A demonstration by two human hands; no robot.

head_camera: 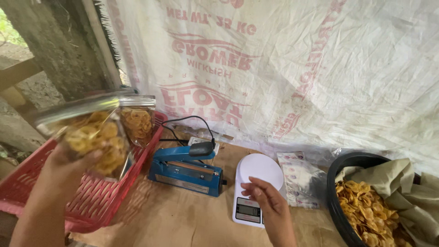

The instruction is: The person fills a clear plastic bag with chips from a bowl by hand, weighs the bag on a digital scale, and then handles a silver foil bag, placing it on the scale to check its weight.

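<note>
My left hand (68, 167) is gripping a sealed chip bag (91, 137), fingers wrapped around it, above the red basket (41, 192). My right hand (267, 201) is resting loosely spread on the white scale (256, 176), holding nothing. The blue sealer (185, 171) is sitting between both grips.

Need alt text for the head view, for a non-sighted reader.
The left hand holds a clear plastic bag of yellow banana chips above a red plastic basket, where a second filled bag stands. The right hand rests at a white digital kitchen scale, between a blue heat sealer and a black tub of chips.
</note>
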